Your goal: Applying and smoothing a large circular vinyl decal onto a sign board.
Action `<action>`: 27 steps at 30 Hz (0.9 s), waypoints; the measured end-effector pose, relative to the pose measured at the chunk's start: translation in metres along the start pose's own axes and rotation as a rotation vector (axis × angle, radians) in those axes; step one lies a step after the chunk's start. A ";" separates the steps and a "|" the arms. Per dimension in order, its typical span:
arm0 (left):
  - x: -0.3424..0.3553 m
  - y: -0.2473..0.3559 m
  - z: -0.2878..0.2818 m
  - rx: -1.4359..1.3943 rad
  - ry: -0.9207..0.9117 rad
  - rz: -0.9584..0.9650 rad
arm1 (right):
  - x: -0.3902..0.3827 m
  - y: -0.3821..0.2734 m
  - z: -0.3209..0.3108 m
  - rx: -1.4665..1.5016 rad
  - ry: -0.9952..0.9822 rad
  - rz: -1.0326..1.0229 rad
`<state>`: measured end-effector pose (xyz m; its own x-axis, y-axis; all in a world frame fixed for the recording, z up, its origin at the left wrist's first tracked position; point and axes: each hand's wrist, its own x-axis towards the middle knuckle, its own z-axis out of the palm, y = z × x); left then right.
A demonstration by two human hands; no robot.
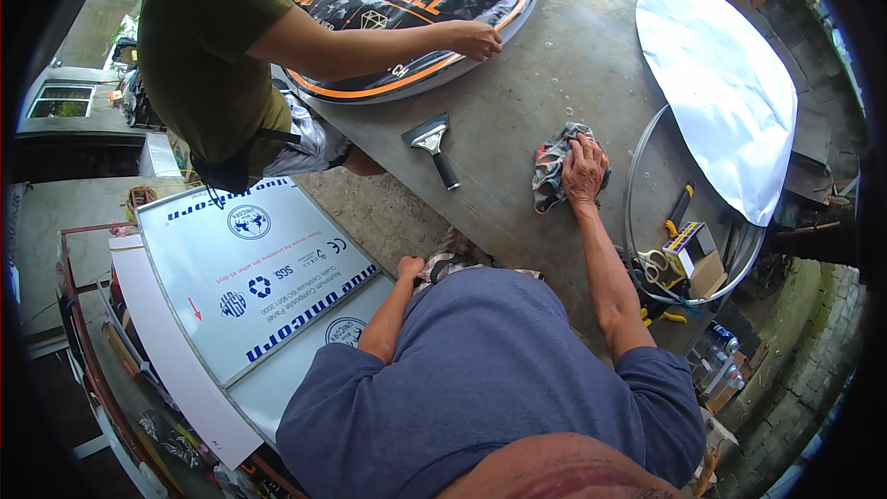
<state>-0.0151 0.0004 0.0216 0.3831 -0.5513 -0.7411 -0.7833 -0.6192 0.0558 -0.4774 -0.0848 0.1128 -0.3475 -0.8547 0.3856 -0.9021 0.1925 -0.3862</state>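
Note:
My right hand presses down on a crumpled, patterned cloth on the grey metal tabletop, fingers bent over it. My left hand hangs low by my plaid shorts; its fingers are too hidden to read. To the left of the cloth lies a squeegee with a black handle. A large round black sign with an orange border rests at the table's far left. Another person's hand is at its near right edge.
A white sheet with a curved edge covers the right side, partly over a metal ring. Inside the ring lie scissors, an open small box and a yellow-black cutter. Film-covered panels lie at the left.

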 end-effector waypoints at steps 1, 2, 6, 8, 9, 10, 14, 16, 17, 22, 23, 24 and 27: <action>0.000 0.001 -0.001 0.007 -0.016 -0.005 | 0.000 0.000 0.000 0.002 -0.001 0.002; 0.000 0.001 -0.001 0.014 -0.031 -0.009 | 0.000 0.000 -0.001 0.002 -0.002 0.002; 0.002 -0.002 0.002 0.012 -0.003 -0.021 | 0.000 -0.002 -0.002 0.000 -0.001 0.000; 0.003 -0.003 0.002 0.010 -0.006 -0.012 | 0.000 0.000 0.000 -0.002 0.002 -0.005; 0.003 -0.004 0.002 0.010 -0.006 -0.013 | 0.000 0.000 0.001 -0.001 0.001 -0.002; 0.003 -0.003 0.002 0.008 -0.008 -0.005 | 0.000 0.000 0.001 0.000 0.001 -0.002; -0.004 0.002 0.000 -0.004 -0.027 -0.007 | 0.000 0.001 0.001 0.000 0.001 -0.002; -0.007 0.006 -0.002 -0.010 -0.023 -0.005 | 0.000 0.002 0.001 0.001 0.001 -0.001; -0.007 0.005 -0.002 -0.017 -0.019 -0.004 | 0.000 0.001 0.001 0.002 0.001 -0.001; -0.005 0.006 -0.004 0.000 -0.024 -0.006 | 0.000 0.001 0.001 0.002 -0.001 -0.005; -0.004 0.005 -0.003 0.002 -0.023 -0.001 | 0.001 0.000 0.000 0.003 0.001 -0.006; -0.003 0.004 -0.003 0.001 -0.022 -0.001 | 0.001 0.000 0.000 0.002 0.003 -0.007; -0.002 0.004 -0.002 -0.014 -0.016 -0.002 | 0.000 0.001 0.001 0.004 0.005 -0.006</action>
<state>-0.0185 -0.0022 0.0250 0.3769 -0.5410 -0.7518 -0.7756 -0.6280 0.0631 -0.4781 -0.0854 0.1122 -0.3432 -0.8535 0.3921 -0.9032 0.1854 -0.3871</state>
